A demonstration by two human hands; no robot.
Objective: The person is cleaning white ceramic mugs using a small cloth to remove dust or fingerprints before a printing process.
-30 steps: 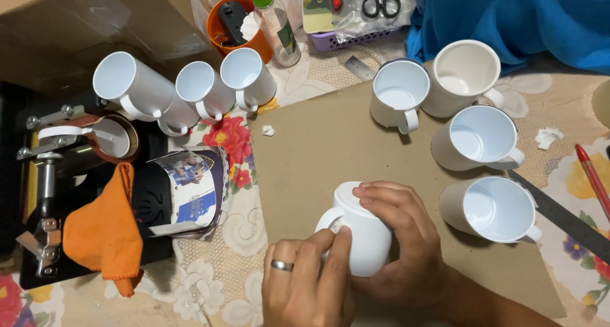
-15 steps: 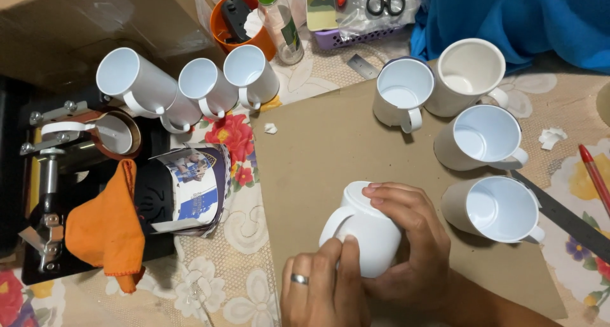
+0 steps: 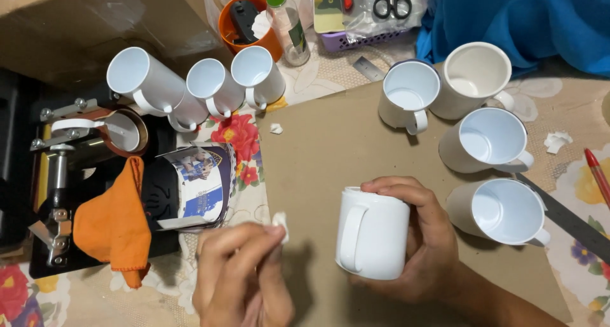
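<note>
A plain white mug (image 3: 372, 235) lies on its side above the brown cardboard sheet (image 3: 330, 149), handle turned toward me. My right hand (image 3: 426, 238) wraps around its far side and holds it. My left hand (image 3: 244, 276) is off to the left of the mug, blurred, with its fingertips pinched on a small white scrap (image 3: 280, 223). The two hands are apart.
Several white mugs stand at the right (image 3: 495, 209) and lie along the back left (image 3: 213, 85). A mug press (image 3: 95, 136) with an orange cloth (image 3: 114, 222) and a printed sheet (image 3: 200, 187) sits at the left. A metal ruler (image 3: 565, 219), red pen (image 3: 597, 174), orange cup (image 3: 251, 22), bottle (image 3: 286, 22) and scissors (image 3: 391, 3) lie around.
My left hand has come off the mug and moved left with a small white scrap in its fingertips. My right hand has turned the mug so the handle faces me.
</note>
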